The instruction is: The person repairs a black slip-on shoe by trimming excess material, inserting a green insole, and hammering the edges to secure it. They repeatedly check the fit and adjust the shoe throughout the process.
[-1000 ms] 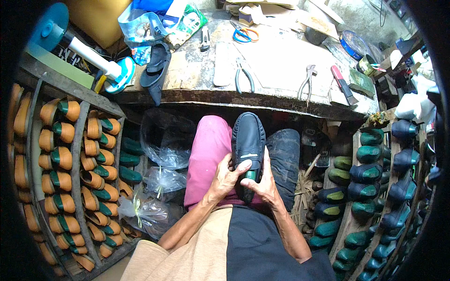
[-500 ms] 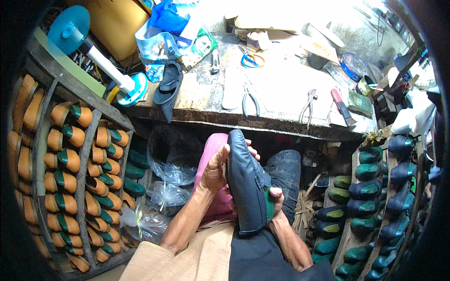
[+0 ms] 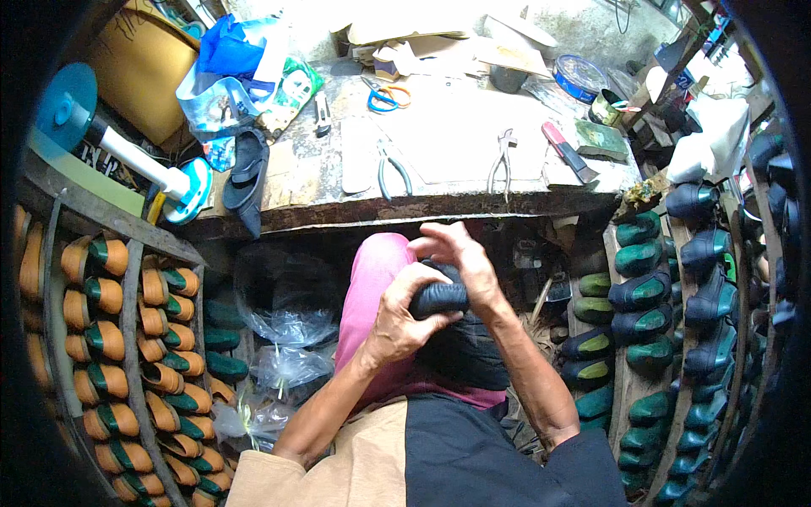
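A black leather shoe upper [image 3: 441,297] on a last is held over my lap, one rounded end turned toward me. My left hand [image 3: 400,314] wraps round its left side, with the thumb along the near edge. On the far right side, my right hand [image 3: 465,269] is raised by the shoe, fingers apart and bent over its far end. Whether those fingers touch the leather is hidden. The green last seen earlier does not show from this angle.
A workbench [image 3: 338,213] ahead carries pliers [image 3: 394,173], pincers [image 3: 504,160], scissors [image 3: 387,97], a red-handled knife [image 3: 568,152] and a dark sandal [image 3: 246,182]. Racks of orange shoes [image 3: 101,338] stand left, racks of dark shoes [image 3: 639,291] right. Plastic bags [image 3: 291,367] lie beside my left leg.
The shoe has turned from lengthwise upright to end-on. My right hand has left its lower right side and moved up to its far end. The view has shifted right.
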`<state>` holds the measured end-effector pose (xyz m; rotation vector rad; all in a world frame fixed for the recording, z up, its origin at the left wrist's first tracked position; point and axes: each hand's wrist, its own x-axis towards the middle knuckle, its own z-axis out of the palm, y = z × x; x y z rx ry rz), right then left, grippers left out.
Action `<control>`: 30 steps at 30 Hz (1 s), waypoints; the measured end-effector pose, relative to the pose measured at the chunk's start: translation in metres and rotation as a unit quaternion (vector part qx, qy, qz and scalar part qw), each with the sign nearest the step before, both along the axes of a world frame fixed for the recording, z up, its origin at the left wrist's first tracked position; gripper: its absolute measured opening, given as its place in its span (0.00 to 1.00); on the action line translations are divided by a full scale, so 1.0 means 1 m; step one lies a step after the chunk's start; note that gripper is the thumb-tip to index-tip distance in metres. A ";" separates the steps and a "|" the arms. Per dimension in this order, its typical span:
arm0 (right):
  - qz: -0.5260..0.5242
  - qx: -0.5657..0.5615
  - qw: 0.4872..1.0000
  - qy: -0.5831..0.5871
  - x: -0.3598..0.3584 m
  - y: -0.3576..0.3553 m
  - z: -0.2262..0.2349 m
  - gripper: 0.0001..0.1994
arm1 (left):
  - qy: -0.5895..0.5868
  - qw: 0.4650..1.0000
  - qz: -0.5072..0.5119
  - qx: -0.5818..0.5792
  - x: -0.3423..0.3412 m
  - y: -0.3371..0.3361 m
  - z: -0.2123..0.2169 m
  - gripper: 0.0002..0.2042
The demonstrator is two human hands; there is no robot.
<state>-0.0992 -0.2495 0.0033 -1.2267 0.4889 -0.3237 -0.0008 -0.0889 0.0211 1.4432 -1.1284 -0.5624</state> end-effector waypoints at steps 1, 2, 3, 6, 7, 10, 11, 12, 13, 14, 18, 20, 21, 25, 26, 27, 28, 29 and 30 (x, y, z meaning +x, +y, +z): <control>0.018 0.021 0.999 0.026 0.004 0.005 -0.002 0.38 | -0.090 0.996 -0.015 -0.008 0.002 0.001 -0.001 0.24; 0.028 0.032 0.999 0.025 0.004 0.013 -0.004 0.39 | -0.074 0.997 -0.027 -0.007 0.006 0.004 -0.001 0.22; 0.042 -0.052 0.998 0.015 0.005 0.020 -0.006 0.38 | -0.068 0.996 -0.064 -0.012 0.012 0.006 0.000 0.21; 0.073 0.047 0.995 -0.057 -0.001 0.036 -0.010 0.40 | -0.070 0.988 -0.140 -0.017 0.027 0.009 0.006 0.17; 0.066 0.054 0.993 -0.078 -0.002 0.037 -0.011 0.43 | -0.048 0.984 -0.173 -0.004 0.031 0.007 0.008 0.17; 0.070 0.120 0.986 -0.090 -0.013 0.033 -0.009 0.49 | -0.083 0.963 -0.255 -0.018 0.035 -0.003 0.017 0.13; 0.104 0.133 0.978 -0.126 -0.016 0.030 -0.010 0.51 | -0.081 0.955 -0.285 -0.014 0.035 -0.006 0.019 0.13; 0.115 0.149 0.972 -0.144 -0.019 0.028 -0.012 0.54 | -0.061 0.947 -0.316 -0.014 0.031 -0.009 0.021 0.12; 0.125 0.163 0.965 -0.161 -0.021 0.026 -0.014 0.56 | -0.033 0.938 -0.345 -0.024 0.028 -0.011 0.022 0.11; 0.125 0.143 0.968 -0.164 -0.023 0.027 -0.019 0.56 | -0.053 0.938 -0.341 -0.029 0.025 -0.009 0.023 0.11; 0.037 -0.022 0.998 -0.054 -0.028 0.036 -0.033 0.54 | -0.118 0.962 -0.240 -0.048 0.004 0.006 0.019 0.16; -0.040 0.087 0.995 -0.003 -0.026 0.040 -0.033 0.51 | -0.098 0.978 -0.159 -0.089 -0.005 0.014 0.014 0.13; -0.039 0.088 0.995 0.014 -0.025 0.041 -0.031 0.49 | -0.095 0.982 -0.125 -0.105 -0.009 0.017 0.012 0.12; -0.016 0.046 0.997 0.051 -0.009 0.035 -0.018 0.44 | -0.025 0.994 -0.071 -0.082 -0.007 0.026 0.005 0.08; -0.007 0.027 0.997 0.066 -0.004 0.032 -0.016 0.43 | -0.027 0.994 -0.042 -0.096 -0.005 0.025 0.004 0.08; -0.003 0.003 0.998 0.067 0.000 0.029 -0.015 0.41 | -0.029 0.991 -0.010 -0.128 -0.002 0.024 0.004 0.07; -0.012 0.026 0.996 0.084 0.005 0.026 -0.016 0.41 | -0.038 0.995 -0.010 -0.087 0.000 0.021 0.004 0.06; -0.007 0.037 0.996 0.075 0.008 0.022 -0.019 0.40 | -0.046 0.994 0.006 -0.100 0.002 0.017 0.004 0.05; -0.031 0.058 0.994 0.087 0.010 0.017 -0.023 0.40 | -0.043 0.998 -0.004 -0.051 0.002 0.011 0.003 0.05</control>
